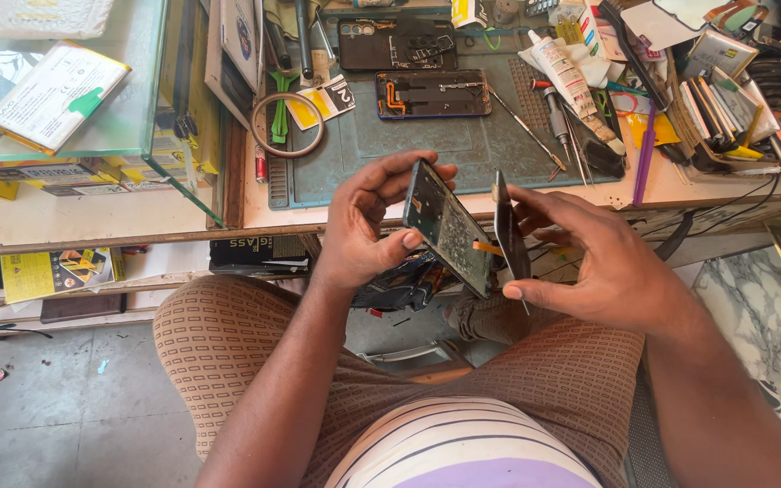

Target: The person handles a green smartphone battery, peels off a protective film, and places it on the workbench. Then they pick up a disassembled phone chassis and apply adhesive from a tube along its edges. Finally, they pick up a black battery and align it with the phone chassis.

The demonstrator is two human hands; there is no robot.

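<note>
Near the centre of the frame, the left hand (368, 226) gripped an opened phone body (449, 230), fingers curled over its upper edge and thumb pressed against its near side, so the exposed green circuit board and inner parts faced right. The body was tilted, its top toward the upper left, held above the lap and clear of the bench. Just right of it, the right hand (603, 262) pinched a thin dark screen panel (510, 230) between thumb below and fingers behind, the panel standing nearly on edge. An orange flex ribbon (486, 247) bridged the narrow gap between body and panel. In the upper middle of the frame lay a blue-green work mat (463, 149) on the wooden bench, carrying two more opened phones, one black (397, 45) and one with orange parts (433, 93). A white glue tube (560, 70) and a screwdriver (556, 117) rested right of them, green plastic tweezers (280, 104) and a ring of wire (288, 126) to the left. A glass shelf (92, 136) with boxes filled the upper left corner.
</note>
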